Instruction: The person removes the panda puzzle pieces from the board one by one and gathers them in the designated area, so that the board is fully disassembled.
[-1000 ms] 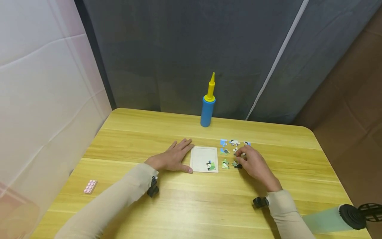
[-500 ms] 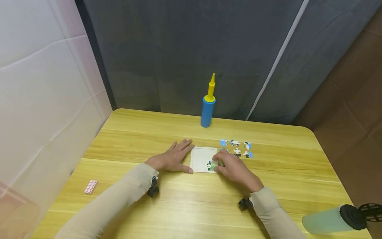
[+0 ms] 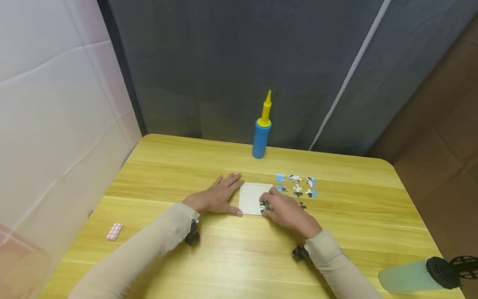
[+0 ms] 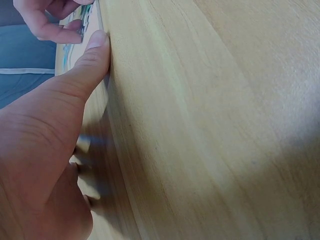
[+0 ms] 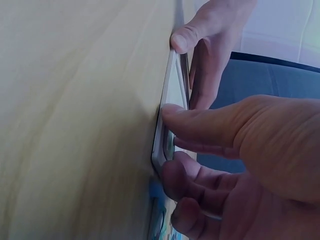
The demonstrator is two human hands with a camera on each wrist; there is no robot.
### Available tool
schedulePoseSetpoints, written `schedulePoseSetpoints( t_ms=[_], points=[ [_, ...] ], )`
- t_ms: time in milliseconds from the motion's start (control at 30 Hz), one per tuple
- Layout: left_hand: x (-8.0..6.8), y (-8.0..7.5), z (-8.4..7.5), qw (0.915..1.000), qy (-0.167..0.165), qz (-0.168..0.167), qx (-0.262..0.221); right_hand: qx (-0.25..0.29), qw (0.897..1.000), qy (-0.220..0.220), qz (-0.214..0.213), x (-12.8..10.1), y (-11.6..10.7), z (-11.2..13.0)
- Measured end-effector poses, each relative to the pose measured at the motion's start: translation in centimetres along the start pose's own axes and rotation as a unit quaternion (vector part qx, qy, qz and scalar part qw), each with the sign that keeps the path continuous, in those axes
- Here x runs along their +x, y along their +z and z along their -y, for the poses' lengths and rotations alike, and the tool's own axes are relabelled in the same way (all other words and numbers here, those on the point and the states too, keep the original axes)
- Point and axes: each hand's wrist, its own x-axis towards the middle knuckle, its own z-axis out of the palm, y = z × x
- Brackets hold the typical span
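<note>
Right hand (image 3: 285,209): fingers curled, pinching a puzzle piece (image 3: 264,205) at the near right corner of the white puzzle tray (image 3: 251,197).
Left hand (image 3: 217,196): flat, fingers straight, thumb against tray's left edge.
Loose pieces (image 3: 297,185): just right of tray.
Pump (image 3: 262,129): upright, far edge of table (image 3: 239,253).

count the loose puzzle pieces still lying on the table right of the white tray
7 loose puzzle pieces: three in the far row, three in the middle row, one dark piece by the right hand. That hand may hide more, and covers those in the white tray.
</note>
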Motion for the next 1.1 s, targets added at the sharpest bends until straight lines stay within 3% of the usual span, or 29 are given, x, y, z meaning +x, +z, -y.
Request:
schedulePoseSetpoints(
  t_ms=[233,800,1100],
  points=[
    [-0.1,-0.2,-0.1,1.0000,0.002,-0.001,-0.006,-0.001,1.000,0.013,-0.004,0.2,0.1,0.1],
    [-0.1,-0.2,-0.3,0.9999,0.005,-0.005,-0.010,0.043,0.999,-0.005,-0.003,0.6,-0.1,-0.9],
    [-0.1,-0.1,-0.2,0.9999,0.003,-0.003,-0.013,0.099,0.995,-0.003,-0.017,0.6,0.2,-1.3]
  ],
)
